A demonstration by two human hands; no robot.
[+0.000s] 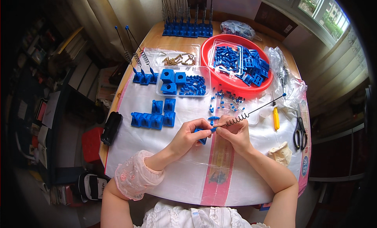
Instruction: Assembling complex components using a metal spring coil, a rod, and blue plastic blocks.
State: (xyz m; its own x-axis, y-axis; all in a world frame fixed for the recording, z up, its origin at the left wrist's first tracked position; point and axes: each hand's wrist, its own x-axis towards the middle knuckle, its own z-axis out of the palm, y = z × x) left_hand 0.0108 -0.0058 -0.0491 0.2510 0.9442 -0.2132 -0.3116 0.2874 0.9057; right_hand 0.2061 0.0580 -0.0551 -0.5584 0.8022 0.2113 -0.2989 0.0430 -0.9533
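Over the middle of the sheet-covered table, my left hand point(192, 134) is closed on a blue plastic base point(202, 141). My right hand point(235, 135) pinches the lower end of a black coil-spring rod point(242, 117), which slants up to the right and ends in a blue tip. Both hands meet where the rod's lower end joins the blue part; my fingers partly hide that joint. Just beyond the fingertips lies a small blue piece point(214, 119). To the left stand several blue bases point(146, 120) without rods.
A clear box point(183, 95) of blue parts, a tray point(157, 63) of brass-coloured pins and a red basin point(206, 51) stand farther back. Small screws point(234, 100) lie scattered. A yellow knife point(276, 119) and black scissors point(300, 134) lie right; finished spring pieces point(187, 28) stand at the back.
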